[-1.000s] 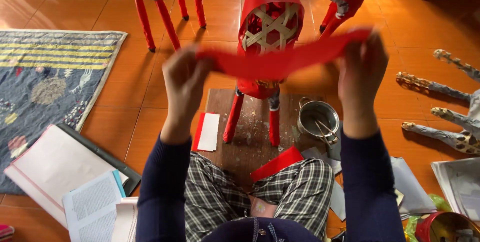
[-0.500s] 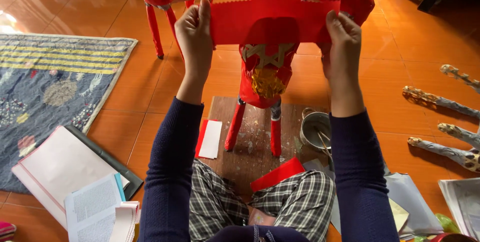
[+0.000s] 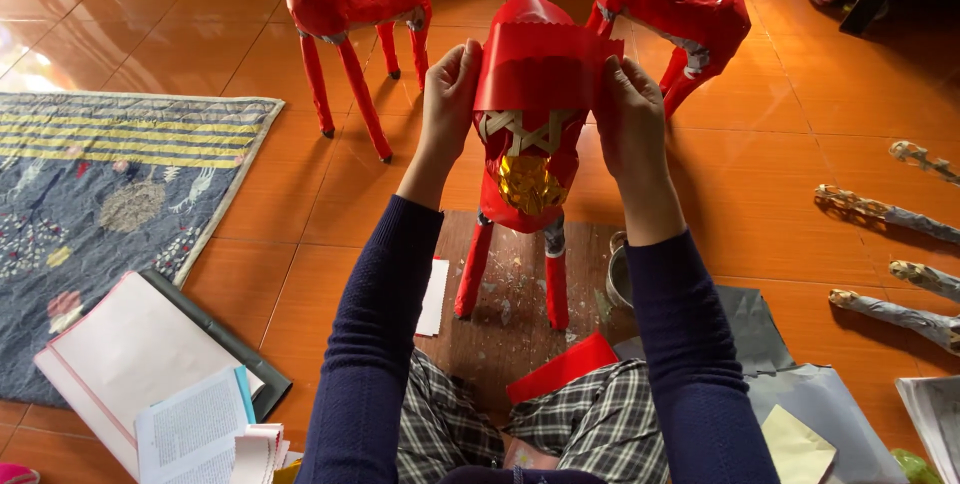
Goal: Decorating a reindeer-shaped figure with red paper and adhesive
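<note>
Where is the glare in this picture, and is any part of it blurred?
Head view: bright glare lies on the glossy orange floor tiles at upper left and on the red paper sheet that the left hand and right hand press to the figure; everything looks sharp, with soft shadows under the legs.
</note>
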